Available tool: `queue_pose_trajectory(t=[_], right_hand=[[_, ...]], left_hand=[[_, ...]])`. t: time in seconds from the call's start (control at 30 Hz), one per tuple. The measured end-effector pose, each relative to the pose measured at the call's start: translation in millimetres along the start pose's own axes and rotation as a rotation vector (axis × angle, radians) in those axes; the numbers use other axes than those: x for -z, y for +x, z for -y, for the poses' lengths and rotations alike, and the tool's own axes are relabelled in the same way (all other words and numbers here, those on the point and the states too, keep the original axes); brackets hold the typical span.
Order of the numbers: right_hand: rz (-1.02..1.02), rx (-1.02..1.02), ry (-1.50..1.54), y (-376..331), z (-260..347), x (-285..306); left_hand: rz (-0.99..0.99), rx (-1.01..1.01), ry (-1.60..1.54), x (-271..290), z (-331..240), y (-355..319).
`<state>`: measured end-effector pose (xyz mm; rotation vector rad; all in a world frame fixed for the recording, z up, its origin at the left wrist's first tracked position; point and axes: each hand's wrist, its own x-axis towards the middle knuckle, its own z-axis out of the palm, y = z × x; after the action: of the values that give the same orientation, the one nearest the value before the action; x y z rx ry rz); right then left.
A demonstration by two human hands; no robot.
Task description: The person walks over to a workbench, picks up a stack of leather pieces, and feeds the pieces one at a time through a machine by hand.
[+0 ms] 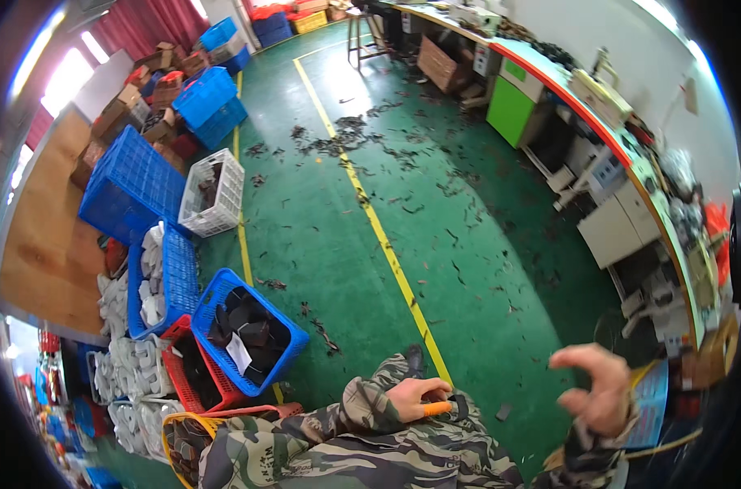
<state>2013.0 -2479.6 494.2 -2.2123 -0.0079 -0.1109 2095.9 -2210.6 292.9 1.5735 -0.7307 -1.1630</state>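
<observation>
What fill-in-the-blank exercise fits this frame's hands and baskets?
1. The left hand holds a tool with an ____ handle.
2. The right hand is raised, open and holds ____.
3. The blue basket of dark pieces stands beside a ____ basket.
4. A ____ line crosses the green floor.

Missing: orange; nothing; red; yellow

We see our left hand (411,397) low in the middle of the view, resting against our knee, its fingers (432,389) curled closed around a small orange object (437,408). Our left forearm, in a camouflage sleeve (338,428), bends in from the lower edge. Our right hand (596,389) is raised at the lower right, empty, with its fingers (578,356) spread and loosely hooked like a claw, palm turned leftward. Its wrist comes out of a camouflage cuff (584,452).
</observation>
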Motion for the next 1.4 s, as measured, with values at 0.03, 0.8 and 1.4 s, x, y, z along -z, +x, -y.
queue_pose_trajectory(t=[0.03,0.8,1.4], right_hand=[[0.177,0.067,0.017,26.8,-2.8,-5.6],[0.985,1.018,1.186,592.2,-44.7,1.3],[0.621,1.134,1.001,932.1,-35.7,-68.3]], left_hand=[[-0.028,0.019,-0.009,17.8,-3.2,12.3],[-0.223,0.026,-0.173,348.5,-75.3,294.4],[-0.338,-0.136,-0.258,647.8,-82.0,453.7]])
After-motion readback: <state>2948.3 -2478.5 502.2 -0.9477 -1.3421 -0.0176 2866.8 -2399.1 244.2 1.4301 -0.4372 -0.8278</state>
